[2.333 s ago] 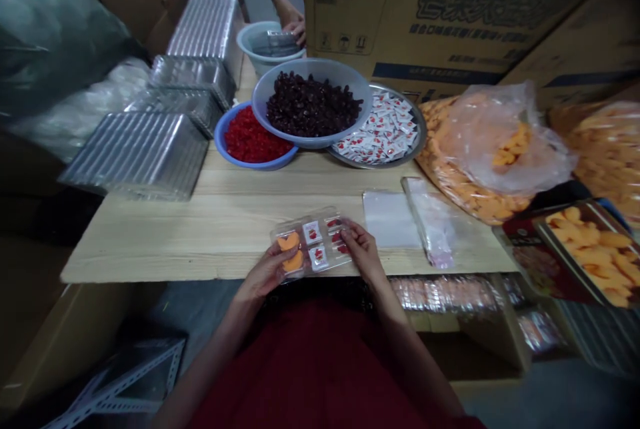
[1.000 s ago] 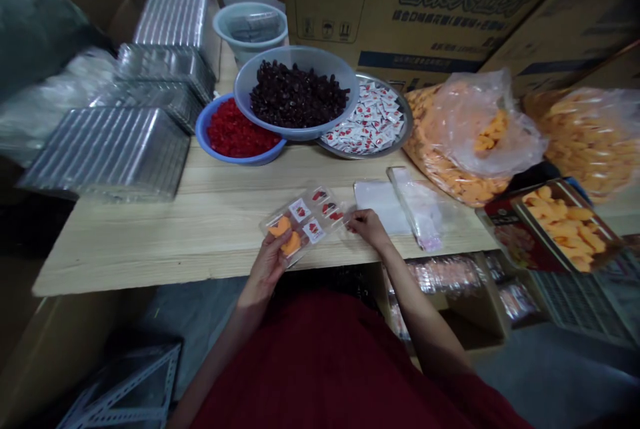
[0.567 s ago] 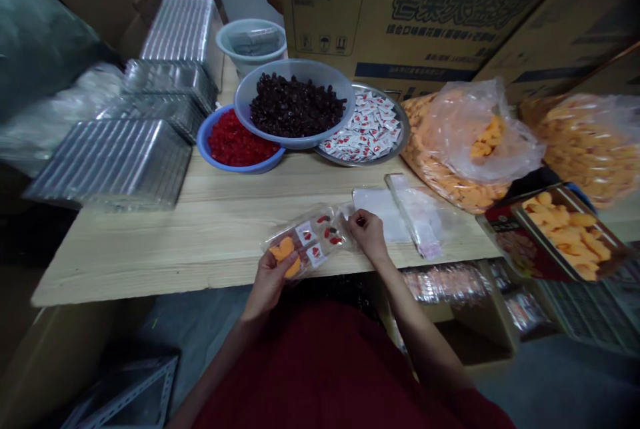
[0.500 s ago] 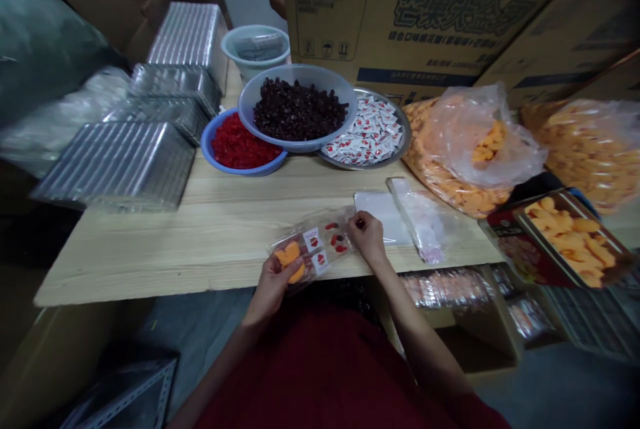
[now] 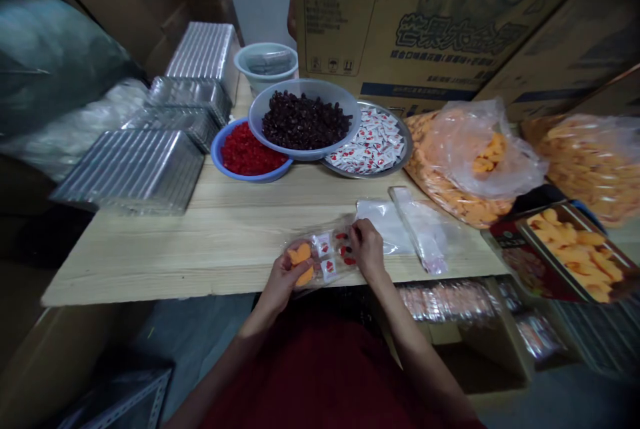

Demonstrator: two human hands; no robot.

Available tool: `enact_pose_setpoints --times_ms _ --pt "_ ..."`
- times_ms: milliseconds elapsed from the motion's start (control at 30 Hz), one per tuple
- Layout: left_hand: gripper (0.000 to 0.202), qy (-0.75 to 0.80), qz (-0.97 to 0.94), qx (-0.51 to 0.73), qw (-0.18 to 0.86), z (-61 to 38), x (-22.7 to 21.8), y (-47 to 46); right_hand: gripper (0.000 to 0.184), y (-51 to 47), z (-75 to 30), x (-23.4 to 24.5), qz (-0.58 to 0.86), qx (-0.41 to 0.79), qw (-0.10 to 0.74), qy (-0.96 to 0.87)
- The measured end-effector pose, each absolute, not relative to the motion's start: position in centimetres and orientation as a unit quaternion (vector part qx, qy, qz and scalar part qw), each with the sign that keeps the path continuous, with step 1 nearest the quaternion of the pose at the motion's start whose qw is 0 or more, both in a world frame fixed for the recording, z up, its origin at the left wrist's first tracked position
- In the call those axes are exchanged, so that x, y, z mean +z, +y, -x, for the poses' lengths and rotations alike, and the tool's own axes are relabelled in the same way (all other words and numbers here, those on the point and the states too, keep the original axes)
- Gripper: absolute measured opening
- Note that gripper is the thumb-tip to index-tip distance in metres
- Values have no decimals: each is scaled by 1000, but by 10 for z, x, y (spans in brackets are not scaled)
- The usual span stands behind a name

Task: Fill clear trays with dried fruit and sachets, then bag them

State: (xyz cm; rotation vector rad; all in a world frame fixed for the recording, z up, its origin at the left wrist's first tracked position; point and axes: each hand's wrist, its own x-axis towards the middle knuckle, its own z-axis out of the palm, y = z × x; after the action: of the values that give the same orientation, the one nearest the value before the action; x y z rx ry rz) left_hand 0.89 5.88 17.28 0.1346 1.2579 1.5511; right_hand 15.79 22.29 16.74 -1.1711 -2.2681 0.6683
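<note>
A clear plastic bag (image 5: 316, 236) lies at the table's front edge around a divided clear tray. Inside show orange pieces (image 5: 301, 254), two small white packets (image 5: 327, 269) with red marks, and red and dark pieces (image 5: 346, 251) at the right end. My left hand (image 5: 280, 282) is closed on the bag's left end, thumb on top over the orange pieces. At the other end, my right hand (image 5: 369, 249) is closed with the fingers pinched on the bag's edge; the fingertips are partly hidden. Flat clear bags (image 5: 383, 222) lie just beyond it.
Bowls of red pieces (image 5: 250, 152) and dark pieces (image 5: 306, 121), and a metal dish of packets (image 5: 373, 142), stand behind. Stacked clear trays (image 5: 135, 172) are at left. Bags of orange pieces (image 5: 450, 182) and a tilted tin (image 5: 575, 256) are at right, an open carton (image 5: 480, 356) below.
The view has shifted slightly, so the table's contents sit a little lower. My right hand has come closer over the red and dark pieces. The left hand keeps its hold.
</note>
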Motion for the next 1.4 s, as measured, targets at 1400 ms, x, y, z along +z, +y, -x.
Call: enact_pose_setpoints --times_ms 1400 --pt "52 422 105 695 573 -33 155 81 33 220 -198 161 429 243 211 -844"
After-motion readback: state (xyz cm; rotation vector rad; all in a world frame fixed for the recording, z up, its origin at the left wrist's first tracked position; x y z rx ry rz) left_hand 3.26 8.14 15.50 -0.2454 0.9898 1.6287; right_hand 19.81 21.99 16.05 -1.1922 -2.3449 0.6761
